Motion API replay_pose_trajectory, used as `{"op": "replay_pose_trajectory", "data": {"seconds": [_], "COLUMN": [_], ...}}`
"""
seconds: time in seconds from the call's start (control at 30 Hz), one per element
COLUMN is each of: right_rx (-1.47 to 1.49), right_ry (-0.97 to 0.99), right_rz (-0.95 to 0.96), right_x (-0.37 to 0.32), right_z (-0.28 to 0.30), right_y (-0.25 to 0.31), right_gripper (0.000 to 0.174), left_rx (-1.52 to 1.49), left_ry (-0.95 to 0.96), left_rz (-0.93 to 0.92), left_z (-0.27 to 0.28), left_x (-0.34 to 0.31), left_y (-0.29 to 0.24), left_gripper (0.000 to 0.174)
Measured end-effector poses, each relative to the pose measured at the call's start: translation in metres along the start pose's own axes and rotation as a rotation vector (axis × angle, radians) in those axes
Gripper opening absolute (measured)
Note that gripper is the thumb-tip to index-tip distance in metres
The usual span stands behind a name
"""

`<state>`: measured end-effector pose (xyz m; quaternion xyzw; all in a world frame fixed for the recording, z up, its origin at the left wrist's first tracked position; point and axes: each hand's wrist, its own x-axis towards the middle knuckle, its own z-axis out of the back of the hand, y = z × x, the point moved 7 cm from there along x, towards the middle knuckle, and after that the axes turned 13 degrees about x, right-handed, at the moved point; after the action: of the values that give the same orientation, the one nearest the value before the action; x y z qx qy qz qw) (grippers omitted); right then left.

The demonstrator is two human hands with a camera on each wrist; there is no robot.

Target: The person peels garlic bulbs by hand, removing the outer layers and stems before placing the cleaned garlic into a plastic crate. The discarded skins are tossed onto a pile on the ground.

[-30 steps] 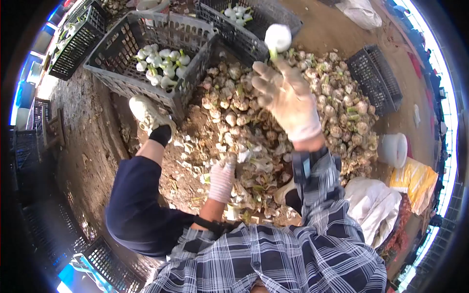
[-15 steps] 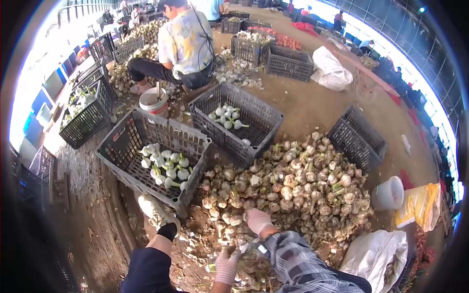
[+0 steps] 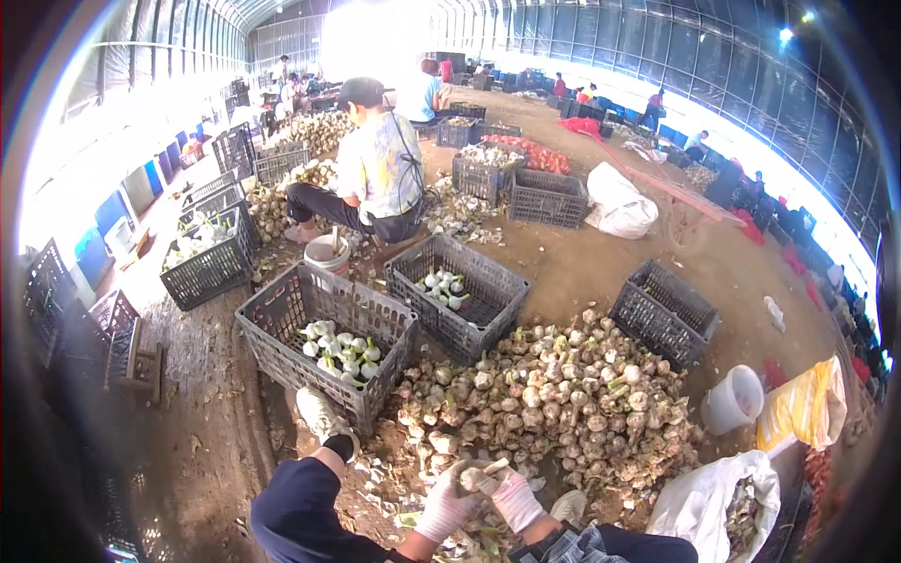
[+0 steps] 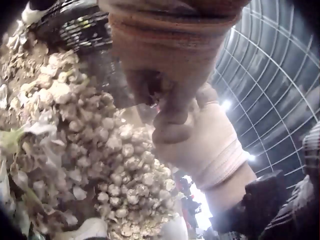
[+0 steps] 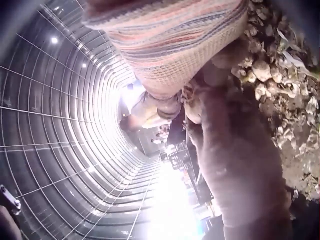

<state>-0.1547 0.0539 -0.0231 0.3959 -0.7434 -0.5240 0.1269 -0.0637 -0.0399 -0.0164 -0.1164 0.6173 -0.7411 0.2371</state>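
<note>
Both hands wear pale knit gloves and meet low in the head view, in front of the body. Between them, an unpeeled garlic bulb (image 5: 192, 107) shows partly in the right wrist view, mostly covered by fingers. My left hand (image 3: 446, 507) curls its fingers around it from one side. From the other, my right hand (image 3: 514, 499) pinches it, its bent fingers plain in the left wrist view. Just beyond the hands spreads a heap of unpeeled garlic (image 3: 572, 403). Loose skins and leaf scraps (image 4: 45, 165) lie below them.
A black crate (image 3: 267, 324) with white peeled bulbs (image 3: 343, 355) stands ahead left; a second crate (image 3: 511, 291) behind it holds more. Another crate (image 3: 666, 314), a white bucket (image 3: 732, 399) and a white sack (image 3: 718, 502) stand right. A person (image 3: 380, 174) sits farther back.
A second ago my right hand was raised with a white peeled bulb in the air by its fingertips; then it reached the heap. Now it has come back to my left hand. The head view has tilted up.
</note>
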Motion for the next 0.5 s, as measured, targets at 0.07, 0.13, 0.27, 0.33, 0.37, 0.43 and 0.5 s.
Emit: {"op": "replay_pose_trajectory", "data": {"seconds": [0.07,0.13,0.27,0.33,0.37,0.43,0.5], "right_rx": [0.114,0.103,0.022,0.038,0.045,0.038,-0.453], "right_ry": [-0.031,0.014,-0.007,0.05,0.081,0.156,0.34], "right_rz": [-0.009,-0.073,-0.159,-0.153,-0.166,-0.154,0.243], "right_x": [-0.011,-0.022,-0.034,-0.042,-0.048,-0.06,-0.074], "right_z": [-0.006,-0.014,0.002,0.001,-0.004,-0.018,-0.026], "right_y": [-0.002,0.006,-0.004,0.002,0.012,0.035,0.064], "right_gripper": [0.028,0.028,0.025,0.025,0.026,0.029,0.029], "left_rx": [0.271,0.457,0.478,0.407,0.361,0.309,0.102], "left_ry": [0.032,-0.122,-0.031,-0.011,0.026,0.078,0.12], "left_rz": [-0.117,-0.21,-0.115,-0.129,-0.097,-0.088,-0.087], "left_z": [0.018,0.018,0.022,0.021,0.021,0.019,0.018], "left_x": [-0.016,-0.018,-0.036,-0.041,-0.043,-0.045,-0.045], "left_y": [-0.077,-0.034,-0.061,-0.065,-0.069,-0.071,-0.063], "left_gripper": [0.06,0.064,0.069,0.071,0.072,0.069,0.067]}}
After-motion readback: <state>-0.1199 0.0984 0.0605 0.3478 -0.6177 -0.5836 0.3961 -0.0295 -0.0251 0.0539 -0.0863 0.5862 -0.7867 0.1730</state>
